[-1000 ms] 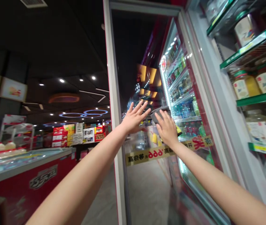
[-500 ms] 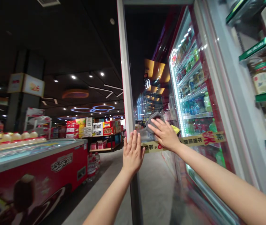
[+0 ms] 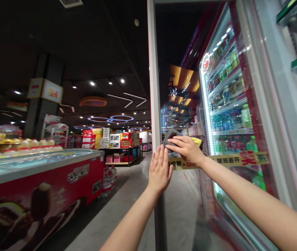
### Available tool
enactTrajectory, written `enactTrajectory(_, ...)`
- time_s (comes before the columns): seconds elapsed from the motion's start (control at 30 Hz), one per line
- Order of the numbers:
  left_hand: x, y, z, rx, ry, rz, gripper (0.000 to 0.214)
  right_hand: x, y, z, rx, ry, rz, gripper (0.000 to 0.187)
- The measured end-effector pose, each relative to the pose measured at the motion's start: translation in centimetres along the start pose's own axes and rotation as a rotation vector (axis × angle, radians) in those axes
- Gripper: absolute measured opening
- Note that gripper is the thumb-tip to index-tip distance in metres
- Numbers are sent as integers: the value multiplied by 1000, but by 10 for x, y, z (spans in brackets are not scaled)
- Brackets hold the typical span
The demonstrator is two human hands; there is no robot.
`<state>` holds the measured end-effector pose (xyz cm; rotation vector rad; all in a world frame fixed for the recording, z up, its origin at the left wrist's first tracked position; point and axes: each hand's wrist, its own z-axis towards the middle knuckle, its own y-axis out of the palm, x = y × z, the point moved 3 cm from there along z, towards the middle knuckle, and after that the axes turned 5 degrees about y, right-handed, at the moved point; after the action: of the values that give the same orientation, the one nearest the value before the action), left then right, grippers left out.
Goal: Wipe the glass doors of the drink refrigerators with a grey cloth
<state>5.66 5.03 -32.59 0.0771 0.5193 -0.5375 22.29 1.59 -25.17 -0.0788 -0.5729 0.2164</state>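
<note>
In the head view, the right hand (image 3: 187,150) holds a grey cloth (image 3: 169,134) pressed against the open glass door (image 3: 179,52), fingers spread over it. The left hand (image 3: 160,170) lies open and flat on the door frame (image 3: 152,69), just below and left of the cloth, so the right hand is nearer.

Both arms stretch forward. The left hand (image 3: 160,170) is flat, fingers together and upright. The right hand (image 3: 187,150) is just above it, palm outward, fingers extended leftward.

Yellow strip (image 3: 239,159) on the glass door (image 3: 185,87) shows mirrored Chinese lettering, and the red freezer (image 3: 20,195) has a white logo (image 3: 78,173) that's unreadable tbh.
</note>
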Motion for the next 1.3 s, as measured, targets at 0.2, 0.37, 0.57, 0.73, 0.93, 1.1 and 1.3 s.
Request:
enactTrajectory(0.2,4,-8,-4,45,17,-26,80,-7,-14,50,25,-59,-74,48)
enactTrajectory(0.37,8,-21,-5,41,-26,-23,80,8,-34,129,-25,-102,-134,44)
enactTrajectory(0.57,12,-36,-7,108,-57,-10,78,35,-62,192,40,-23,-78,40)
enactTrajectory(0.73,15,-42,-7,139,-79,-1,79,11,-51,139,27,-196,-9,45)
enactTrajectory(0.93,17,-46,-7,175,-108,20,83,-15,-29,48,-61,-347,-1,52)
enactTrajectory(1.1,19,-47,-6,154,-103,25,84,21,-45,66,48,123,-73,61)
enactTrajectory(1.3,21,-48,-4,137,-96,42,83,-8,-41,24,36,111,-117,53)
